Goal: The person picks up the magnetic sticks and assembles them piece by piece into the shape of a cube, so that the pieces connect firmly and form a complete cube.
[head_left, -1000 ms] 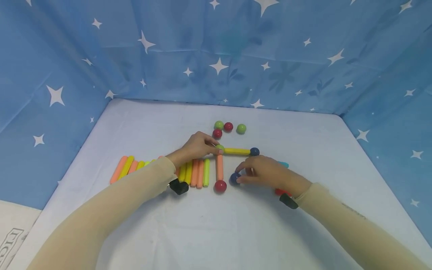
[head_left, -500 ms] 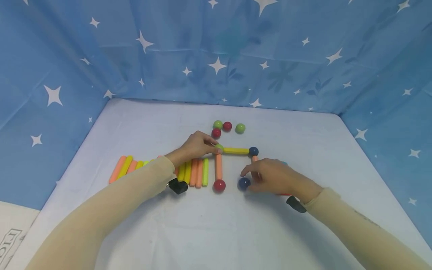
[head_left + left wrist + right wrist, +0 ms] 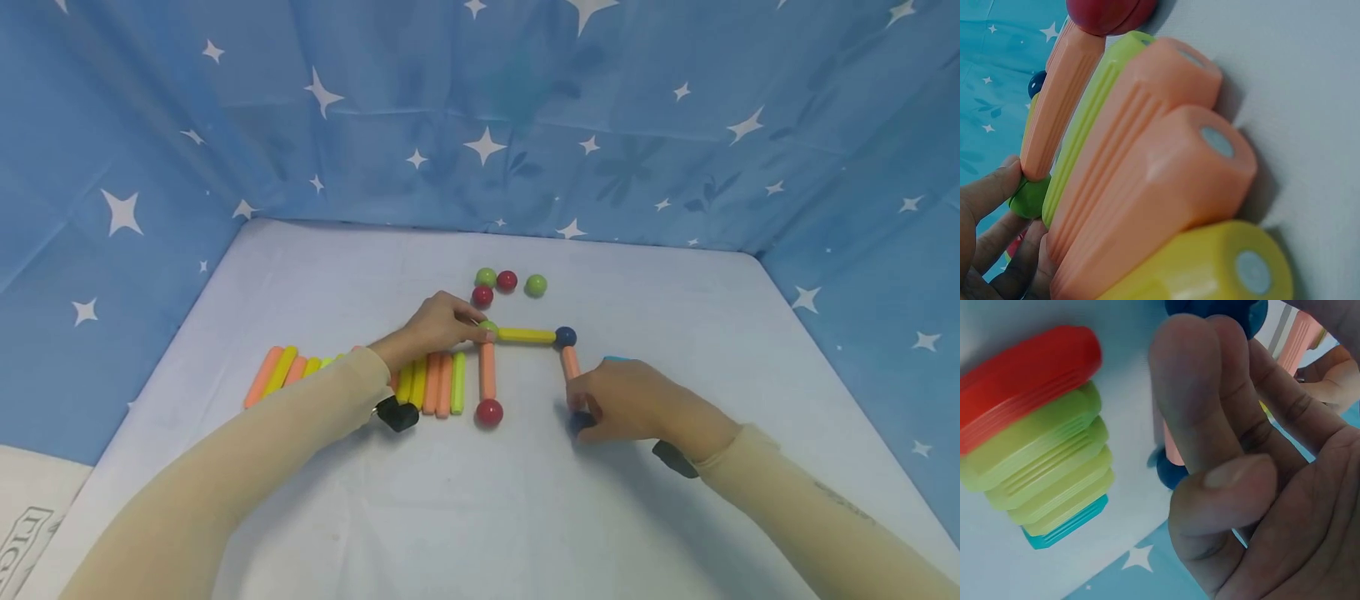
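Note:
My left hand [image 3: 442,323] pinches a green ball [image 3: 1030,199] between thumb and fingers. From that ball a yellow magnetic rod [image 3: 527,336] runs right to a dark blue ball [image 3: 566,337]. An orange rod [image 3: 488,372] extends toward me from the green ball to a red ball [image 3: 490,412]. A second orange rod [image 3: 571,365] comes down from the far blue ball, slightly slanted. At its near end my right hand [image 3: 630,402] holds another dark blue ball [image 3: 1235,314], partly covered by the fingers. Whether this ball touches the rod is hidden.
Left of the frame of rods lies a row of orange, yellow and green rods [image 3: 445,385], partly under my left forearm. Behind are loose red [image 3: 507,281] and green balls [image 3: 536,285]. Beside my right hand lie a red rod [image 3: 1029,387], several green rods [image 3: 1041,453] and a turquoise rod [image 3: 1067,523].
My right hand has moved right with the dark blue ball, from near the red ball to the near end of the right orange rod. The left hand stays on the green ball.

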Available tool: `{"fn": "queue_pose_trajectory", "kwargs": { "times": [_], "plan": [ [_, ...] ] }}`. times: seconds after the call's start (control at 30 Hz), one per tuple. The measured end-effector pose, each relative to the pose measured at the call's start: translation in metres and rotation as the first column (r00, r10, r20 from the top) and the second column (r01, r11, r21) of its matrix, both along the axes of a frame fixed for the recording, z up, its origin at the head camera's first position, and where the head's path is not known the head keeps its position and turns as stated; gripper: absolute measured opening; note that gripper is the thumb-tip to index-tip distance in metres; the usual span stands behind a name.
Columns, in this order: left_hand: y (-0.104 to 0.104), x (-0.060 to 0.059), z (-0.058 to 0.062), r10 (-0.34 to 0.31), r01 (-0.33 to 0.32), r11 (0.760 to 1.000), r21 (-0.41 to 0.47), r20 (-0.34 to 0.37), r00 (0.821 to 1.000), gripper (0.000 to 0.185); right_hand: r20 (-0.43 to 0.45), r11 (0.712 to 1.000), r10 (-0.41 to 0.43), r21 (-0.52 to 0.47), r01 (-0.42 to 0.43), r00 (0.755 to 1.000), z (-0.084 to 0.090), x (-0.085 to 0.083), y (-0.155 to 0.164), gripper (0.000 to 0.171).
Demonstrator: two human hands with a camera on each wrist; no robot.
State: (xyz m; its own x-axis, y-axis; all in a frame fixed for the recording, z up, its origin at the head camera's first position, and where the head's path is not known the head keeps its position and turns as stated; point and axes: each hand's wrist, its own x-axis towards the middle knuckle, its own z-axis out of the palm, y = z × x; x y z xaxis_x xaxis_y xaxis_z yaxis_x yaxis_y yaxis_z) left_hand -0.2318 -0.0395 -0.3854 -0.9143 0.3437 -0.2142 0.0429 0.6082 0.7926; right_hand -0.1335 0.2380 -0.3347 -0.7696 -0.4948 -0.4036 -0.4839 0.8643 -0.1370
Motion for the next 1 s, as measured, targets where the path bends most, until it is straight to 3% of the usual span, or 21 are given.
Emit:
{"fn": "queue_pose_trajectory", "kwargs": {
  "times": [0.27, 0.43, 0.67, 0.83, 1.0],
  "plan": [
    [-0.001, -0.001, 0.000, 0.001, -0.001, 1.000, -0.006, 0.009, 1.000, 0.042, 0.019, 0.999, -0.038, -0.015, 0.039, 0.999, 0.002, -0.002, 0.005, 0.026],
    [0.000, 0.000, 0.000, 0.000, 0.000, 1.000, -0.002, 0.009, 1.000, 0.042, 0.055, 0.992, -0.073, -0.099, 0.079, 0.996, 0.004, -0.011, 0.012, 0.023],
    [-0.001, 0.001, 0.000, 0.009, -0.009, 1.000, -0.010, 0.011, 1.000, 0.041, -0.011, 0.963, -0.219, -0.161, 0.214, 0.976, -0.011, -0.031, 0.014, 0.020],
    [-0.001, 0.002, 0.001, 0.000, 0.000, 1.000, -0.004, 0.010, 1.000, 0.041, -0.018, 0.957, -0.231, -0.182, 0.224, 0.973, -0.023, -0.035, 0.010, 0.024],
    [0.000, 0.001, 0.002, -0.004, 0.004, 1.000, 0.001, 0.002, 1.000, 0.041, -0.043, 0.955, -0.239, -0.190, 0.227, 0.970, -0.024, -0.037, 0.007, 0.021]
  ]
}}
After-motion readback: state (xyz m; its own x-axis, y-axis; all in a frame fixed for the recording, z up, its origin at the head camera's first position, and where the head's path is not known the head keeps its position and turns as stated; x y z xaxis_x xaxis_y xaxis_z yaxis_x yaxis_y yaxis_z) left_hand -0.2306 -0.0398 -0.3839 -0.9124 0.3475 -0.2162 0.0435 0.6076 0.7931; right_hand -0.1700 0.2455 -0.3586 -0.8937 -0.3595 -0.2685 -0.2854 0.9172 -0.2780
